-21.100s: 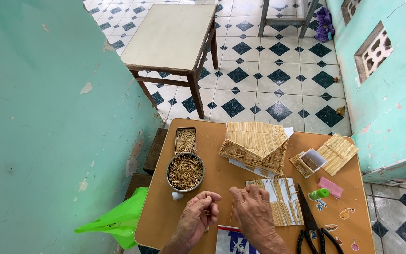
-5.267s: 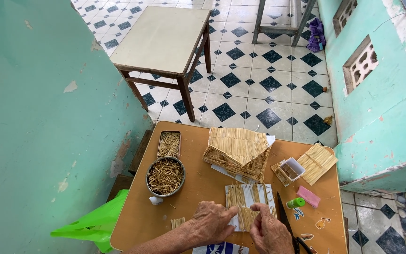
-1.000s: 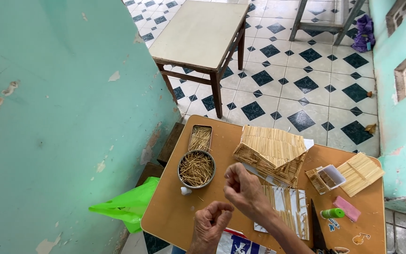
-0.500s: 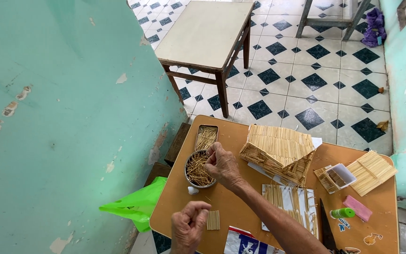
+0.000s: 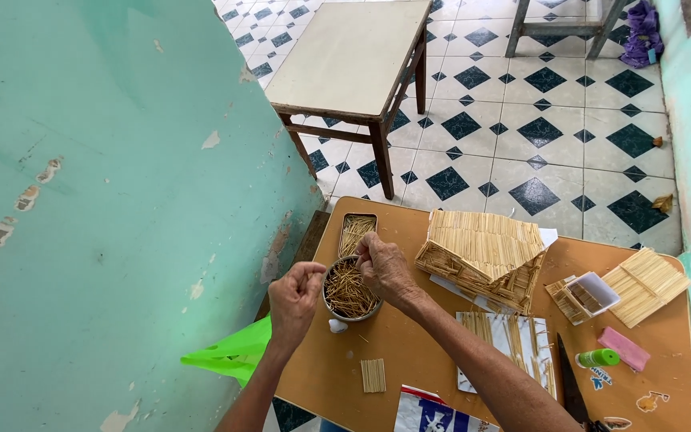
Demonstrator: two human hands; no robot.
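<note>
thin wooden sticks (image 5: 349, 290) lie heaped every which way in a round metal bowl (image 5: 331, 308) near the surface's left edge, directly under the right hand (image 5: 384, 268), whose grip is pinched narrow over the pile, on a stick or not i cannot tell, while the left hand (image 5: 296, 296) hovers just left of the rim, fingers curled in on something too small to make out; brown surface (image 5: 409, 352) also carries a rectangular tin of sticks (image 5: 357, 233) just beyond the bowl, a stick-built house (image 5: 485, 256) to the right and a small glued stick panel (image 5: 373, 375) nearer the person, with a turquoise wall (image 5: 105, 200) close on the left and a black-and-white tiled floor (image 5: 537, 152) beyond
</note>
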